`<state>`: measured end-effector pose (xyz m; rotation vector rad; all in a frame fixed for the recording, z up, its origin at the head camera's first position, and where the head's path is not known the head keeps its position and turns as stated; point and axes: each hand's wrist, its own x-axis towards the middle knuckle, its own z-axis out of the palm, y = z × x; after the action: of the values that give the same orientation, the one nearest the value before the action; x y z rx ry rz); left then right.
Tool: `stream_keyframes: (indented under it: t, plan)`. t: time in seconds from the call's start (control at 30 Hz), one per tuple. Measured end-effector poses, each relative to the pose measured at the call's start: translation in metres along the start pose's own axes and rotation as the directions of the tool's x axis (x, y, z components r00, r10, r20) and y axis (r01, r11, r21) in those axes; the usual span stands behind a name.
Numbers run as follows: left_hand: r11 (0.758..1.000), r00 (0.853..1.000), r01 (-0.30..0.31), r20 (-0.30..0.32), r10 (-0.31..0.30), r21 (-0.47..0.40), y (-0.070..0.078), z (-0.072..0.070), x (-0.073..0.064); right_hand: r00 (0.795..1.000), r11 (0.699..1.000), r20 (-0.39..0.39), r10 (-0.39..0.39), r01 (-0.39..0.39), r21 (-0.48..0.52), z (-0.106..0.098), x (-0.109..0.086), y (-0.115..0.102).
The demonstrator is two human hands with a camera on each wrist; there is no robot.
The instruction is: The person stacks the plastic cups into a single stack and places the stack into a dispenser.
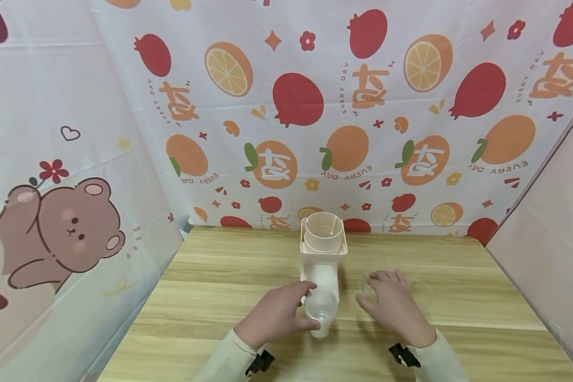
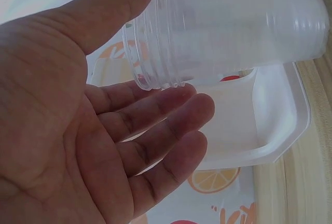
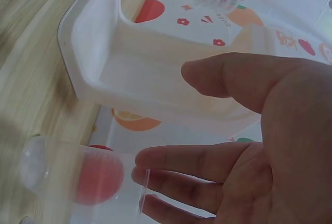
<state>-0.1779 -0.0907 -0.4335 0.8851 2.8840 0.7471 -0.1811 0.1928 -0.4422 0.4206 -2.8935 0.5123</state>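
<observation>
My left hand (image 1: 281, 313) holds a stack of nested clear plastic cups (image 1: 321, 310) between thumb and fingers near the rims. In the left wrist view the thumb lies on the rims of the stack (image 2: 223, 27), and the fingers curl below it. My right hand (image 1: 391, 305) is to the right, fingers relaxed and apart. In the right wrist view its fingertips are right at the rim of a single clear plastic cup (image 3: 98, 177), which stands on the table. Between the hands is a white plastic holder (image 1: 321, 276) with an open front.
A round, translucent cup-like ring (image 1: 323, 233) sits on top of the holder. Everything stands on a wood-grain table (image 1: 219, 276). A fruit-print cloth (image 1: 296, 101) hangs behind the table, and a bear-print cloth (image 1: 76, 228) on the left.
</observation>
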Motion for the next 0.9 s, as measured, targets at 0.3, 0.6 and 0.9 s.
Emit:
stream_keyframes:
  t: [0.3,0.6,0.9]
  plan:
    - [1.000,1.000,-0.005,0.002,0.005,0.001,0.001,-0.001,0.001,1.000,1.000,0.023,-0.016,0.015,0.009,-0.010,-0.007,-0.016]
    - [1.000,1.000,0.000,0.007,0.000,-0.003,0.002,-0.003,0.001,0.998,0.998,0.034,-0.058,0.059,-0.025,-0.011,-0.015,-0.032]
    - [1.000,1.000,-0.004,0.008,0.004,0.011,0.001,-0.003,0.001,0.997,1.000,-0.075,-0.022,0.023,0.015,0.000,-0.009,-0.022]
